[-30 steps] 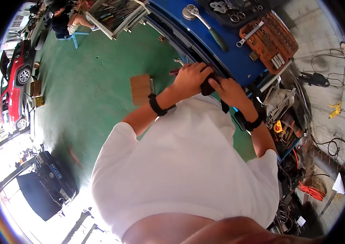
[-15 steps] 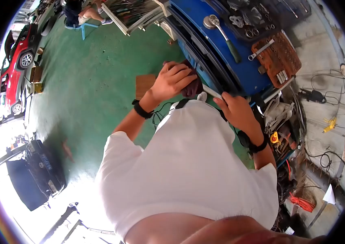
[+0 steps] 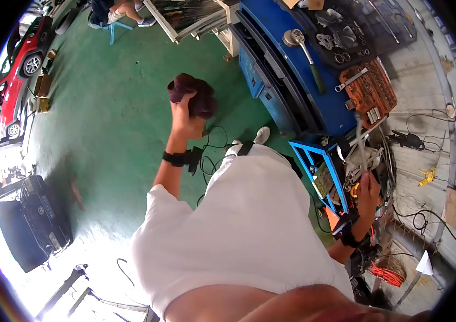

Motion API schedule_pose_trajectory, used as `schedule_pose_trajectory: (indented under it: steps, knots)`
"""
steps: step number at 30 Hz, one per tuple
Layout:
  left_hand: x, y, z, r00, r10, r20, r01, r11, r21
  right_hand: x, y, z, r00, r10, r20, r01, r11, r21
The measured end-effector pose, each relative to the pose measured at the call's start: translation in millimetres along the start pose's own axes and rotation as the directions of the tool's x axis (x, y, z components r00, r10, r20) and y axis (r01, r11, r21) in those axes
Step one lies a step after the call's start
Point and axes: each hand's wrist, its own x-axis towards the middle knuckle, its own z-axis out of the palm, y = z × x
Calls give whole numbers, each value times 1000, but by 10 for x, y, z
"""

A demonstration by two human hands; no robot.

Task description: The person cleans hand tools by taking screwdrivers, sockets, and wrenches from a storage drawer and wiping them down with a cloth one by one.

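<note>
My left hand [image 3: 185, 121] is closed on a bunched dark maroon cloth [image 3: 201, 99], held out over the green floor. Off to the right, my right hand [image 3: 367, 196] grips a slim metal tool [image 3: 361, 142], probably a wrench, blurred at its upper end. That tool points up toward an orange socket case [image 3: 373, 88] on the blue cabinet top [image 3: 338, 115]. A combination wrench [image 3: 352, 79] lies across the case. Beside it rests a ratchet with a green handle [image 3: 308, 59]. My two hands are far apart.
A dark tray [image 3: 383, 48] of metal parts lies at the cabinet's back. Below my right hand's side is a blue-framed cart [image 3: 322, 172] with tools. Black cables [image 3: 214, 145] trail on the floor near my shoes. A seated person [image 3: 123, 12], a red car [image 3: 16, 80] and a tool bench are farther off.
My hands have moved apart: the left went left with the cloth, the right swung right with the metal tool. The view has shifted, showing more of the cabinet front and cart.
</note>
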Motion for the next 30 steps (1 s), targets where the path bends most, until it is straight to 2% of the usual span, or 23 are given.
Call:
schedule_pose_trajectory:
  steps: [1,3,4,6,7,8,9,10,11,12,14,15,17,18,19,20,22,23,25,26,28,29,30]
  knots:
    - [7,-230,-121,1000,-4,-7,4,1000,-7,-62,52,38,996,71,-57,-56,974,221]
    - [111,-818,-305,992,-91,82,100,987,-122,-86,54,242,994,21,-111,37,870,491]
    - [54,-909,-172,980,-163,115,180,971,-157,-78,-27,311,993,22,-119,38,872,487]
    - [-128,-977,138,918,-337,210,377,905,-199,-112,-216,491,972,-233,1,197,823,533]
    - [-231,-960,286,866,-415,279,478,851,-217,-201,-423,547,991,-123,47,86,873,479]
    - [-329,-924,426,803,-474,362,571,786,-237,-231,-414,591,991,-130,39,96,875,474]
    - [-415,-870,570,733,-465,496,637,726,-261,-294,-355,639,979,-141,149,73,918,390]
    - [-461,-837,762,644,-227,731,629,702,-336,-337,-333,644,955,-138,261,57,954,296]
    - [-468,-1179,640,576,-271,771,696,657,-289,-367,-435,666,939,-155,307,56,950,308]
    - [-566,-1116,773,476,-241,845,713,668,-211,-373,-437,699,939,-158,306,61,951,303]
    - [-765,-1015,944,470,-168,867,694,678,-244,-377,-413,819,905,-158,396,-32,901,433]
    - [-846,-989,976,467,-145,872,685,683,-253,-373,-442,861,877,-175,446,-110,832,543]
    - [-944,-1091,857,538,-306,786,700,681,-214,-330,-486,876,843,-177,508,-174,804,568]
    - [-955,-949,906,537,-314,783,700,684,-206,-307,-498,858,805,-174,567,-240,779,580]
    - [-946,-796,976,554,-234,799,646,726,-235,-295,-491,822,766,-154,624,-309,764,567]
    - [-923,-789,978,553,-176,814,624,735,-265,-263,-428,803,732,-172,659,-312,776,549]
    - [-878,-781,978,545,-56,836,582,744,-330,-198,-350,760,673,-223,705,-275,809,519]
    - [-904,-668,954,592,-27,806,553,740,-382,-138,-380,761,674,-230,703,-267,810,521]
    - [-936,-418,917,664,4,748,506,734,-453,-54,-475,813,709,-283,646,-51,893,447]
    - [-906,-328,867,663,7,749,504,736,-453,2,-522,839,709,-287,644,-47,892,449]
    - [-846,-157,769,726,57,686,303,869,-392,119,-631,872,689,-293,662,17,921,390]
    - [-832,-45,749,727,64,683,293,871,-394,151,-718,869,689,-332,644,69,915,398]
    - [-824,81,732,700,138,701,95,954,-284,191,-771,833,685,-341,644,76,913,402]
